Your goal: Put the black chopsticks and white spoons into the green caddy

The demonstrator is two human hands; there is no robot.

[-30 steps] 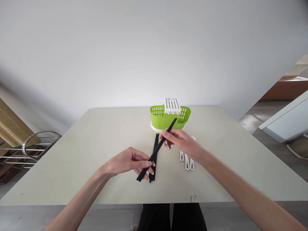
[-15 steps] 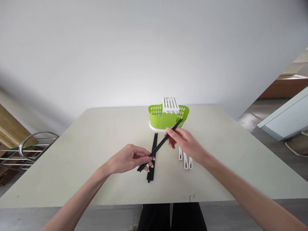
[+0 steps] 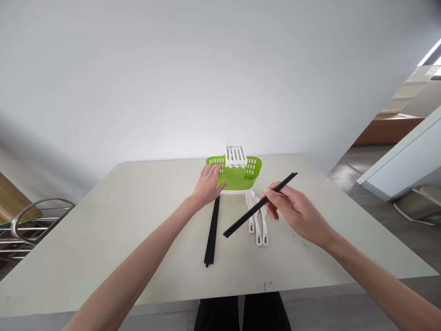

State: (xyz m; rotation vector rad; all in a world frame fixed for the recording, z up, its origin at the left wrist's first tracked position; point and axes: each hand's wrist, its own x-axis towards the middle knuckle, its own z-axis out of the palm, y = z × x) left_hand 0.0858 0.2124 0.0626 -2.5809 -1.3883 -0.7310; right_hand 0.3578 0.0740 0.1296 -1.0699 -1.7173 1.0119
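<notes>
My right hand (image 3: pixel 289 207) pinches a pair of black chopsticks (image 3: pixel 253 209), held slanting above the table. Beneath them lie several white spoons (image 3: pixel 257 225), their bowls toward the wall and partly hidden by the chopsticks and fingers. My left hand (image 3: pixel 208 184), fingers spread, is at the left front of a green basket (image 3: pixel 235 178) with a white base and a white slatted rack on top. Whether the fingers touch the basket I cannot tell. Just below that hand, a bundle of black chopsticks (image 3: pixel 212 234) rests on the table.
The pale table (image 3: pixel 151 220) backs onto a white wall (image 3: pixel 172 82). A metal rack (image 3: pixel 31 230) with a wooden board stands beyond the table's left side. A white panel (image 3: pixel 406 156) stands past the right side.
My left hand has let go of the held chopsticks and moved forward to the basket, opening its fingers. My right hand has carried the chopsticks to the right. The view has shifted slightly.
</notes>
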